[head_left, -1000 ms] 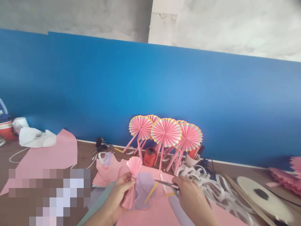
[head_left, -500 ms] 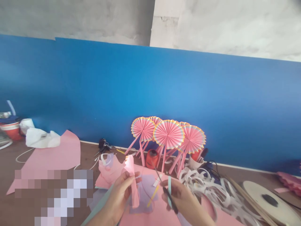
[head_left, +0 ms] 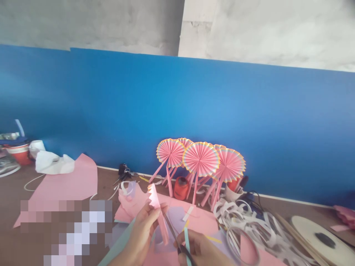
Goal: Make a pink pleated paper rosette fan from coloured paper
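Note:
My left hand point(head_left: 141, 229) pinches a narrow strip of pleated pink paper point(head_left: 163, 228), its zigzag end fanned slightly at the top. My right hand point(head_left: 206, 248) is closed on dark-handled scissors point(head_left: 173, 232). Their thin metal blades point up and left, right beside the pleated paper; whether they touch it I cannot tell. A pale teal strip point(head_left: 186, 238) also sticks up by the right fingers. Beneath both hands lie pink paper sheets point(head_left: 201, 214) and lilac scraps point(head_left: 175, 218).
Several round pink paper fans point(head_left: 201, 159) lean against the blue panel point(head_left: 111, 99) beyond my hands. An orange-red roll point(head_left: 181, 189) stands below them. To the right are tangled white strips point(head_left: 249, 218), a tape roll point(head_left: 256, 247) and a large spool point(head_left: 307, 231). Crumpled white paper point(head_left: 54, 163) lies left.
The scissors in my right hand have moved left and down, bringing the blades beside the pleated paper. My left hand keeps its pinch. The tape roll is now more exposed.

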Demonstrator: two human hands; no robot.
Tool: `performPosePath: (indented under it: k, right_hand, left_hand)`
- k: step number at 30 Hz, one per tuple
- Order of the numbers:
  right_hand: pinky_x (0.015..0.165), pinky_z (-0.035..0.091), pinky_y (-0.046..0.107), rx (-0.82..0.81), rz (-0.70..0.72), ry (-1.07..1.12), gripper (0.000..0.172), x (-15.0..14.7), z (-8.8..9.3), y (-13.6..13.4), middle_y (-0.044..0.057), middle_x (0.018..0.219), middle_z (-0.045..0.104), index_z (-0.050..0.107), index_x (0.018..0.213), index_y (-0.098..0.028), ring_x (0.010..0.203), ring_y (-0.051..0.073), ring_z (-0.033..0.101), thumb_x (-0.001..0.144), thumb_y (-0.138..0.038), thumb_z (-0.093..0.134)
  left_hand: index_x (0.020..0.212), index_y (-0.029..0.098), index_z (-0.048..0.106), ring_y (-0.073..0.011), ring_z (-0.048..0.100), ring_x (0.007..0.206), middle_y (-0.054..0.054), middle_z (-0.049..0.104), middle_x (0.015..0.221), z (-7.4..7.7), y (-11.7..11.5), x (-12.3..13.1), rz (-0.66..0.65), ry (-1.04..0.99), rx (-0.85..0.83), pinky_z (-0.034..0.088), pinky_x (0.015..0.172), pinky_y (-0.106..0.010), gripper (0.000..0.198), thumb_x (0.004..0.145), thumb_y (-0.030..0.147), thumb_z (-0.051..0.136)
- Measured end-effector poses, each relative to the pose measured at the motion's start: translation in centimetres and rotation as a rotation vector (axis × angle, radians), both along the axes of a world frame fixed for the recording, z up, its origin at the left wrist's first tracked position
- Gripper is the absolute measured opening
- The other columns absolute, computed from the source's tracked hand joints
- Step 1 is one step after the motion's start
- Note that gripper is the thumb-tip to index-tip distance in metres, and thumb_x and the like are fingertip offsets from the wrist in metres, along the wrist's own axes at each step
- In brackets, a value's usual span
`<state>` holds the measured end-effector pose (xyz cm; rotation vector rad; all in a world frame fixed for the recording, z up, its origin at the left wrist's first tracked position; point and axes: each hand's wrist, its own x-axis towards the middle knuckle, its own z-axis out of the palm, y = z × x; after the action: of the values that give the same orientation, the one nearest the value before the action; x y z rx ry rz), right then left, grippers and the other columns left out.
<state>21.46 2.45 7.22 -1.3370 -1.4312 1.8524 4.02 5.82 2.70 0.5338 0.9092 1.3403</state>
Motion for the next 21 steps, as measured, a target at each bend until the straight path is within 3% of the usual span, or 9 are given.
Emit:
performPosePath:
  k: [9,14,18,21]
  right_hand:
    - [0.047,0.028,0.018,-0.004,-0.065,0.057,0.021,-1.0,0.0,-0.4,-0.008,0.050,0.050,0.054,0.079,-0.017,0.045,0.006,0.045,0.059,-0.019,0.060]
    - [0.048,0.028,0.018,-0.017,-0.056,0.101,0.022,-0.9,-0.3,-0.6,-0.006,0.053,0.055,0.053,0.081,-0.017,0.047,0.006,0.045,0.062,-0.023,0.064]
    - [0.047,0.025,0.018,-0.033,-0.062,0.153,0.022,-0.9,-0.5,-0.5,-0.007,0.050,0.051,0.053,0.081,-0.017,0.045,0.005,0.041,0.064,-0.025,0.065]
    - [0.048,0.026,0.019,-0.022,-0.068,0.133,0.018,-0.8,0.0,-0.5,-0.005,0.053,0.053,0.054,0.079,-0.016,0.046,0.005,0.041,0.064,-0.023,0.062]
  left_hand:
    - [0.089,0.014,0.068,-0.0254,0.067,0.091,-0.009,0.074,0.092,1.7,-0.8,0.6,-0.058,-0.016,-0.010,0.051,0.074,-0.032,0.035,0.060,0.031,0.079]
    - [0.087,0.014,0.070,-0.0246,0.067,0.089,-0.009,0.075,0.089,1.3,-0.9,0.5,-0.068,-0.011,0.000,0.050,0.077,-0.031,0.033,0.059,0.029,0.079]
    - [0.088,0.014,0.069,-0.0241,0.067,0.071,-0.008,0.074,0.084,0.9,-1.2,0.5,-0.157,-0.073,-0.024,0.050,0.061,-0.033,0.032,0.061,0.030,0.076]
    - [0.087,0.015,0.068,-0.0213,0.064,0.065,-0.006,0.072,0.076,1.2,-1.3,0.6,-0.170,-0.132,-0.001,0.048,0.060,-0.032,0.031,0.059,0.027,0.076]
